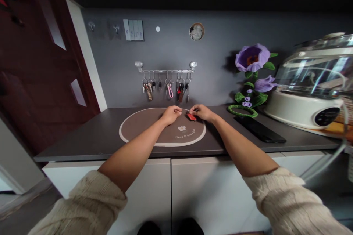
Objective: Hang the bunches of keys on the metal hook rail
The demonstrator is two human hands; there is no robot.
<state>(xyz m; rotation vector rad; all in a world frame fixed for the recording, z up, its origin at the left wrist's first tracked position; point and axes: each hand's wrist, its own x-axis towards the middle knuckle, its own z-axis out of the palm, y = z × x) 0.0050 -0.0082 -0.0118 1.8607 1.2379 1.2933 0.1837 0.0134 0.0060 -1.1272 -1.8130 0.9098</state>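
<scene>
Both my arms reach over a dark counter to an oval brown mat. My right hand is closed in a pinch on a small red tag or fob that rests just above the mat. My left hand is curled shut close beside it, fingertips pointing at the red piece; what it grips, if anything, is too small to make out. The two hands are a few centimetres apart.
A wall rail holds several key bunches behind the hands. To the right lie a black phone, a purple knitted flower and a white appliance with a clear lid. A dark red door stands at left.
</scene>
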